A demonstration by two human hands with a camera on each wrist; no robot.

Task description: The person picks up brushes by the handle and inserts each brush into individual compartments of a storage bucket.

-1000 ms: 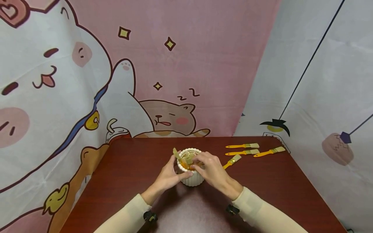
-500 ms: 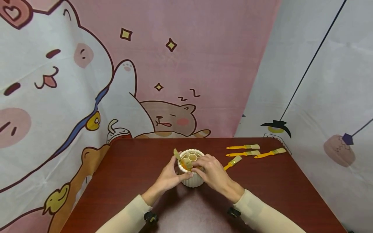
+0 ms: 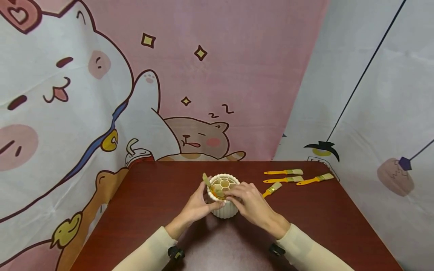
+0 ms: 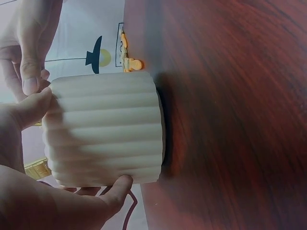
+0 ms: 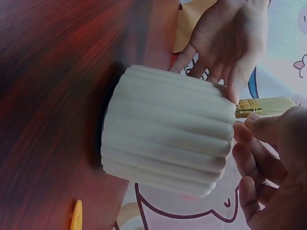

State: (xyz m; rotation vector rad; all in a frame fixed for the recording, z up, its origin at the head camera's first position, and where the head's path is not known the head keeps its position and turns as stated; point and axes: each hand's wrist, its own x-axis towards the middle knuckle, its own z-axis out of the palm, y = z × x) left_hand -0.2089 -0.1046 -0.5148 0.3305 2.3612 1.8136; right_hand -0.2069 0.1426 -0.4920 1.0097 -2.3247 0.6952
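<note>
A white ribbed pot [image 3: 225,213] with a scalloped rim and a divided inside stands upright on the table. My left hand [image 3: 198,205] holds its left side, thumb near the front rim. One paintbrush [image 3: 206,180] leans out over the left rim, bristles up. A second paintbrush [image 3: 218,193] sits low inside the front left, and its bristles lie at the fingertips of my right hand [image 3: 252,205], which pinches it. Its handle is mostly hidden by the pot. In the right wrist view, bristles and a gold ferrule [image 5: 248,106] stick out past the rim.
Several yellow-handled paintbrushes lie at the right back of the dark red table [image 3: 162,184], among them a far brush [image 3: 284,172], a right-hand brush [image 3: 315,179] and a nearer brush [image 3: 272,189]. A cartoon-printed cloth hangs behind.
The second paintbrush has sunk lower and towards the front left inside the pot, uncovering the dividers. My right hand has shifted slightly right and down; my left hand keeps holding the pot.
</note>
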